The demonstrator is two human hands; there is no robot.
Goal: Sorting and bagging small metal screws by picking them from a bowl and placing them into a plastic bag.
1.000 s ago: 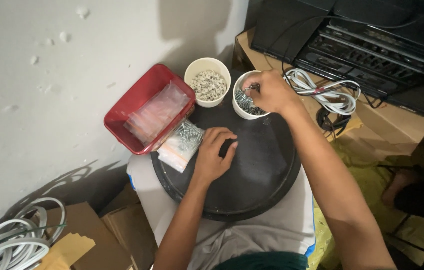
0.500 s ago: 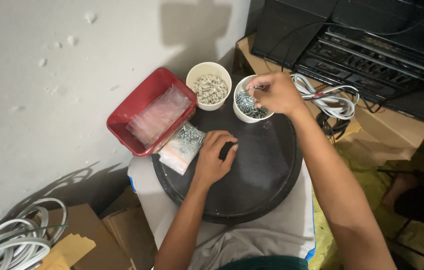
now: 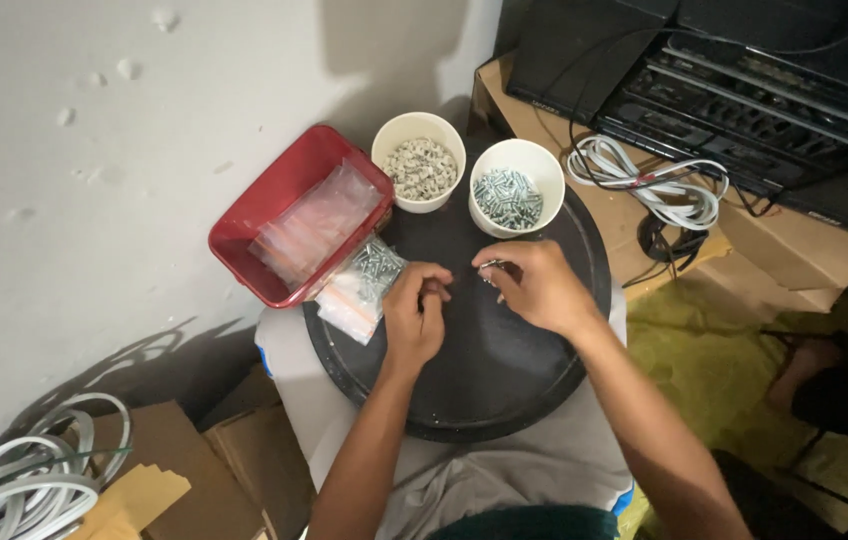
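Screws (image 3: pixel 492 268) in right hand (image 3: pixel 536 288)

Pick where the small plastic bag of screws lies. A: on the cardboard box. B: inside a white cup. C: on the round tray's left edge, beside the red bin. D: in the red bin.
C: the bag lies on the tray beside the red bin.

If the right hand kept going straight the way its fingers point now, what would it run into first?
The right hand points left across the black round tray, toward the left hand. It would most likely meet the left hand's fingertips first; the gap between them looks small, though depth is hard to judge.
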